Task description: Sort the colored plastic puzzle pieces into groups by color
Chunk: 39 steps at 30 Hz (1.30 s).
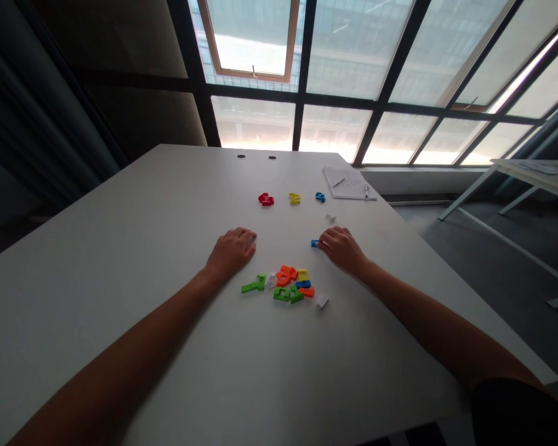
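My right hand [343, 249] rests on the white table [167, 223], its fingers closed on a small blue plastic piece [314, 243] that pokes out on the left. To the left, my left hand [232, 249] lies with curled fingers; a pale bit shows between thumb and forefinger, too small to name. Between my forearms sits a loose pile of plastic pieces: green pieces [281, 294], orange pieces [286, 275], a yellow piece [302, 274], a blue piece [303, 284] and a white piece [271, 280]. Another white piece [322, 302] lies just right of the pile.
Farther back, a red cluster [266, 199], a yellow cluster [294, 198] and a blue cluster [320, 197] stand in a row. A white piece [330, 217] lies beyond my right hand. Paper sheets [348, 183] with pens are at the right edge.
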Motion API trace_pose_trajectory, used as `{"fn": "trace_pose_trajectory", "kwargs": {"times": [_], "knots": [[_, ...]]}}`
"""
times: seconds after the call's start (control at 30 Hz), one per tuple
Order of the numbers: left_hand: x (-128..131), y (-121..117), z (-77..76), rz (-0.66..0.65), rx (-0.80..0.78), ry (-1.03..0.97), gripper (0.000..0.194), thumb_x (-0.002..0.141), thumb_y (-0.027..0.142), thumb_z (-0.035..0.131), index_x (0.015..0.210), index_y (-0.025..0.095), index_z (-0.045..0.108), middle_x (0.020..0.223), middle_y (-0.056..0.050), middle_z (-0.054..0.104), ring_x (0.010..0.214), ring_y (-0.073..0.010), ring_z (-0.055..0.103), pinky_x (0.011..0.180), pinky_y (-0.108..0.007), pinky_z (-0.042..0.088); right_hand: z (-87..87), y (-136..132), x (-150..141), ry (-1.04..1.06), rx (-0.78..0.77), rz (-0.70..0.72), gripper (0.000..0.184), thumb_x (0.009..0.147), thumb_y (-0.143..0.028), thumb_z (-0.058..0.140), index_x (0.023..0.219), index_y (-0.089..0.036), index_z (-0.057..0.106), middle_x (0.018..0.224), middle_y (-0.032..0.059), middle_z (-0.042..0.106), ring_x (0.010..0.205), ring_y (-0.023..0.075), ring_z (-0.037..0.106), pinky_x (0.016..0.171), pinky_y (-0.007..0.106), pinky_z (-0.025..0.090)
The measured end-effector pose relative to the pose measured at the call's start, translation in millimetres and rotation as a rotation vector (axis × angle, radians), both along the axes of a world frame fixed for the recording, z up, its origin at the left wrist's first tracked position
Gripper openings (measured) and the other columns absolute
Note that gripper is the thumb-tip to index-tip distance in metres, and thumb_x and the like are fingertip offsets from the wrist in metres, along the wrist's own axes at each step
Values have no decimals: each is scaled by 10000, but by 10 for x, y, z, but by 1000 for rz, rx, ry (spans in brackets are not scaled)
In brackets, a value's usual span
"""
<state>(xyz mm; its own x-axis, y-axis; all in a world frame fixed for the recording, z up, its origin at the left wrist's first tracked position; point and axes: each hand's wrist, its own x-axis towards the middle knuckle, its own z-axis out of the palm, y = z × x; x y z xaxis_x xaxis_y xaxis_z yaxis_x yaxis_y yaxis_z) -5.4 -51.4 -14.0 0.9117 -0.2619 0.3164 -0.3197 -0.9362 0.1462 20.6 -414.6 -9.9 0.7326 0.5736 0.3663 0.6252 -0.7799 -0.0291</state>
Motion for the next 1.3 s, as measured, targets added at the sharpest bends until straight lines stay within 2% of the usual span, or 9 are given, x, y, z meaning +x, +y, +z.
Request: {"fn": "trace_pose_trajectory", "kwargs": {"times": [0.13, 0.33, 0.47, 0.63, 0.97, 1.3], "knots": [[4, 0, -5, 9, 13, -3, 351, 1007, 319, 496, 1273, 232, 708, 1322, -134, 701, 1186, -314, 642, 1021, -484, 524, 76, 135, 264, -13, -111, -74, 244, 1089, -286, 513, 1061, -198, 738, 1053, 129, 765, 1039, 298, 635, 952, 414, 373], [-11, -6, 13, 17, 18, 0, 348, 1008, 319, 499, 1279, 229, 699, 1335, -132, 701, 1190, -314, 645, 1012, -482, 525, 175, 348, 846, -6, -232, -158, 322, 1057, -168, 461, 1088, -152, 781, 1093, 164, 780, 1101, 315, 599, 955, 433, 342], [-20, -7, 25, 13, 19, -5, 338, 1006, 313, 505, 1273, 242, 699, 1328, -129, 704, 1195, -308, 643, 1020, -476, 523, 192, 433, 1199, 19, -256, -229, 336, 1022, -157, 484, 1122, -145, 805, 1126, 185, 772, 1150, 330, 548, 957, 445, 352], [-21, -17, 36, 11, 11, -1, 336, 1003, 311, 503, 1260, 241, 707, 1302, -133, 704, 1166, -309, 648, 1010, -480, 527, 169, 417, 1503, 44, -228, -325, 319, 1017, -200, 518, 1145, -154, 807, 1218, 214, 732, 1197, 356, 529, 988, 460, 360], [-34, -48, 75, 23, 2, 28, 318, 1004, 306, 503, 1242, 237, 704, 1290, -125, 707, 1158, -311, 640, 991, -481, 516, 207, 309, 1930, 50, -185, -424, 351, 973, -263, 617, 1311, -179, 662, 1153, 201, 745, 1185, 369, 558, 1021, 465, 352], [-49, -63, 93, 31, -16, 41, 302, 989, 299, 535, 1232, 248, 707, 1280, -117, 705, 1171, -313, 626, 1010, -487, 507, 99, 202, 1985, -29, -163, -475, 414, 991, -246, 609, 1388, -130, 612, 1164, 211, 752, 1222, 358, 537, 1019, 449, 323]]}}
